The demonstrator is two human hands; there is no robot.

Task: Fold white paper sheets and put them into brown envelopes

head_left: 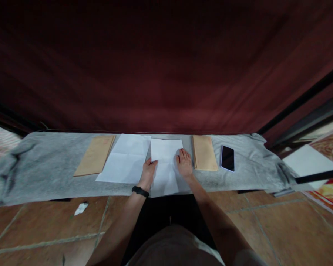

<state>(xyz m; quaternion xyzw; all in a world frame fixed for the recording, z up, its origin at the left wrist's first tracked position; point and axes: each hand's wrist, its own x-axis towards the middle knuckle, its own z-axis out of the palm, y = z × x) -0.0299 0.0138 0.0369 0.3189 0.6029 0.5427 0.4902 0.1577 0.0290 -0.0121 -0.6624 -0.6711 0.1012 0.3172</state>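
Two bare hands at a white sheet. We see the white sheet (165, 149) lying on the grey cloth (52, 162) between the hands, its crosswise crease level with them and its near end at the cloth's front edge. The left hand (149, 172) pinches the sheet's left margin, thumb above, fingers mostly hidden below. The right hand (184, 163) lies on the right margin, fingers extended close together, clamped on nothing; at this distance we cannot tell whether they press or merely rest.

We judge the main hazard to be skew: an uneven pull from the pinching side would turn the sheet off square. The soft, rumpled cloth could give beneath pressure and blur a crease, while the near end might buckle over the edge. We note also the creased white paper (127, 159) beside the left hand and the brown paper stack (205, 153) beside the right, either easily nudged by a sideways sweep.
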